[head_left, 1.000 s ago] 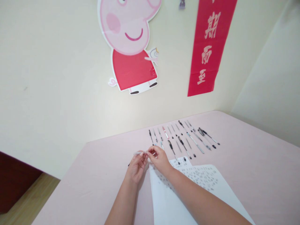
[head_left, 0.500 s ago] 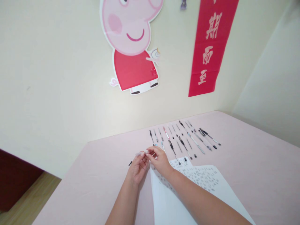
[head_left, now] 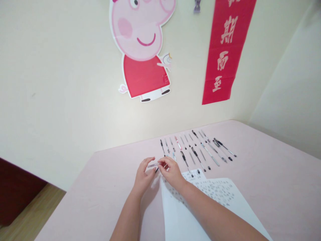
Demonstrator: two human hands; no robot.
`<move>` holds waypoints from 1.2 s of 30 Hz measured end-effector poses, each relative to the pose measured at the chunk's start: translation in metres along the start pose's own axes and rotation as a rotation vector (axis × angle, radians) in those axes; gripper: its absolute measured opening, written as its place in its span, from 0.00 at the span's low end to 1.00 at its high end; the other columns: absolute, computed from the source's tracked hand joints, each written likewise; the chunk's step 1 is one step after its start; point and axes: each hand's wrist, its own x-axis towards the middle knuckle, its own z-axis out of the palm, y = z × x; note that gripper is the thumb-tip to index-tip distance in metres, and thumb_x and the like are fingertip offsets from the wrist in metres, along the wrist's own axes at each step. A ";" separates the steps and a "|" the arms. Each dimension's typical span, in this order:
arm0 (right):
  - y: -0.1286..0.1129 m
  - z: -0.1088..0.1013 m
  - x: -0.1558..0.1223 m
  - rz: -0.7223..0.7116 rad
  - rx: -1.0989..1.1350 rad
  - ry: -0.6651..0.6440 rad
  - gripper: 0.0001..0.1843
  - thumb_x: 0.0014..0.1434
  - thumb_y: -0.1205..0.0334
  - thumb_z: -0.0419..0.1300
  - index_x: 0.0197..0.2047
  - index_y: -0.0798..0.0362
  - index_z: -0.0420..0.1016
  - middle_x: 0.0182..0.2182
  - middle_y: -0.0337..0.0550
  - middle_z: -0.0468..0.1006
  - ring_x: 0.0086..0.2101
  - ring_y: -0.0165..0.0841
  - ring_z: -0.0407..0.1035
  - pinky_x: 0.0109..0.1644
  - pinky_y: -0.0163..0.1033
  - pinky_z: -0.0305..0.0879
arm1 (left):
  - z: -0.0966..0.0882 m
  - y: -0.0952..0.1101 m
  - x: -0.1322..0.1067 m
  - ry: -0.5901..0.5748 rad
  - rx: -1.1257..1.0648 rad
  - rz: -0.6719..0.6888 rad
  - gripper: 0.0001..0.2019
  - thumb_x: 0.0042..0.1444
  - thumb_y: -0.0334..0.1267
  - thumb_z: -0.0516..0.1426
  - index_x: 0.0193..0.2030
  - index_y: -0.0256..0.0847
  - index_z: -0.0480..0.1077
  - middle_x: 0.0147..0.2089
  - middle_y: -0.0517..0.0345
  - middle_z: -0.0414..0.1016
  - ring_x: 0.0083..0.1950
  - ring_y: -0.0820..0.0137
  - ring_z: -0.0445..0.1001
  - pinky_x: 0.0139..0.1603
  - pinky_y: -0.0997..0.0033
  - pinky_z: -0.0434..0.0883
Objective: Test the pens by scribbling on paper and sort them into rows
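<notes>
Pinch grip of left hand (head_left: 143, 175) and right hand (head_left: 172, 170) holds clear pen barrel (head_left: 152, 165) above tabletop (head_left: 276, 187); thin hold may slip, letting it roll into pen row (head_left: 198, 149) beyond.

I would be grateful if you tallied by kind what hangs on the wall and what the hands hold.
Pig cutout: 1
Red banner: 1
Purple ornament: 1
Pen between left hand and right hand: 1
Total: 4

Pig cutout (head_left: 144, 50) & red banner (head_left: 224, 57), bkgd.
</notes>
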 end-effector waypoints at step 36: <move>0.002 -0.001 0.007 0.550 0.779 0.010 0.13 0.46 0.52 0.65 0.30 0.54 0.77 0.26 0.41 0.76 0.24 0.26 0.68 0.23 0.29 0.62 | 0.009 0.000 -0.005 0.026 0.031 -0.101 0.08 0.52 0.38 0.55 0.34 0.40 0.74 0.33 0.54 0.75 0.35 0.68 0.71 0.37 0.68 0.67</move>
